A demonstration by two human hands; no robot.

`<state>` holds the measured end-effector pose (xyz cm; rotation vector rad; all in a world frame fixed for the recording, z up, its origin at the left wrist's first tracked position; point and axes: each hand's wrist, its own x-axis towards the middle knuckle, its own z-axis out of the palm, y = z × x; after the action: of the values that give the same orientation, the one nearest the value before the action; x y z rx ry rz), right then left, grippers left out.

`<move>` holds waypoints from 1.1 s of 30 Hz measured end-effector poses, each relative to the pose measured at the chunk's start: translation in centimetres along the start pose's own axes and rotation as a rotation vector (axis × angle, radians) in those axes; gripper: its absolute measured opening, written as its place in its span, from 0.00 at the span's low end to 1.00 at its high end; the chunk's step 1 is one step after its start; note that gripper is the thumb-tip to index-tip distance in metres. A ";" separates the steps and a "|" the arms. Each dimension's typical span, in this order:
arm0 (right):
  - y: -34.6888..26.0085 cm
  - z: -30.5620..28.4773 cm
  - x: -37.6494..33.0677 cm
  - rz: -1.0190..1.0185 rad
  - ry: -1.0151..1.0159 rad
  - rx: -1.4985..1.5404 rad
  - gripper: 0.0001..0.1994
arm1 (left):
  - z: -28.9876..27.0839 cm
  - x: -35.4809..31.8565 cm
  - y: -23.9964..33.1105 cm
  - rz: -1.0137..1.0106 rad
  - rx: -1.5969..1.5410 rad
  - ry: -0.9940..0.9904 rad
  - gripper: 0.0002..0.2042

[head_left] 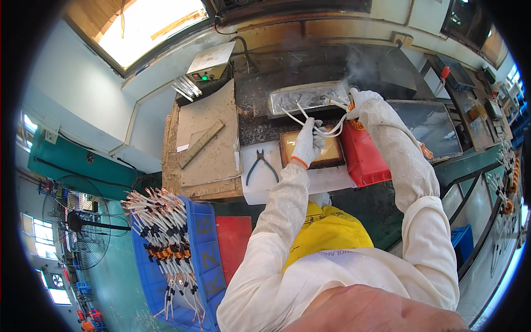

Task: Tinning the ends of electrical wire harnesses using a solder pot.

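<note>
In white gloves, both my hands are at the near edge of a long metal pot of molten solder [285, 99]. My left hand [307, 145] is closed around white sleeved wire leads [294, 115], whose far ends reach the silvery surface. The fingers of my right hand [362, 104] grip a copper-wound coil [357, 123] beside the pot's right end; other white leads run from it over the solder. Smoke rises there. Below my left hand sits a shallow tray of amber liquid [330, 150]. A red bin [365, 160] stands under my right hand.
Cutting pliers [261, 166] lie on white paper left of the tray. Cardboard with a wooden strip [202, 144] covers the bench's left. Behind it is a control box [212, 62] with a green light. A blue crate [203, 238] of coils stands lower left, near a fan [74, 221].
</note>
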<state>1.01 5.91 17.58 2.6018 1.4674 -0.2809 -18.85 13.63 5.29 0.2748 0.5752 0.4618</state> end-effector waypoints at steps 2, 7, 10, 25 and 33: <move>0.1 0.1 0.1 -0.003 0.008 0.004 0.40 | -0.1 0.0 -0.1 0.007 0.003 -0.003 0.15; -0.2 0.1 0.0 0.013 0.002 0.013 0.40 | -0.5 0.3 -0.3 0.028 0.039 0.022 0.15; -0.3 -0.1 -0.1 0.047 -0.018 0.003 0.40 | -0.2 0.3 -0.4 0.015 0.029 0.022 0.15; -0.5 1.0 -0.5 0.081 0.049 0.036 0.36 | 0.1 -1.0 -0.7 0.069 0.116 0.009 0.15; -0.5 2.4 -3.8 0.042 0.130 0.127 0.38 | 1.0 -2.4 -0.1 0.191 0.345 -0.021 0.15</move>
<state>-1.55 2.52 16.05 2.7967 1.4786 -0.2101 -20.03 12.19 7.18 0.6680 0.6099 0.5427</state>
